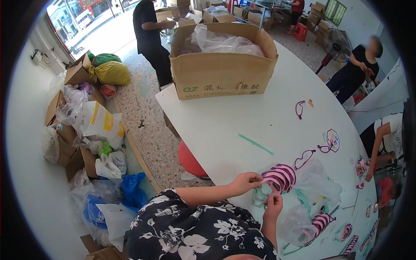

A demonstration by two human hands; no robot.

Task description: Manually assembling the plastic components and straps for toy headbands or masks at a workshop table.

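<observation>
In front of me on the white table lies a stack of curved pink pieces with purple rims [279, 178]. My left hand [246, 183] is closed in a pinch at the stack's left end. Just below that end, the fingers of my right hand [272, 205] are pinched together too. What lies between the fingertips is too small to make out. Clear plastic and pale green strips [259, 197] show beside the hands. A purple loop-shaped frame [304, 159] lies just beyond the stack. Another pink-and-purple stack [320, 224] lies to the right of my right hand.
A large open cardboard box [223, 73] with plastic bags stands on the far table. A green strip [255, 144], a purple frame [300, 110] and a colourful card [333, 140] lie ahead. A red stool [190, 159] touches the left side. Other people work around.
</observation>
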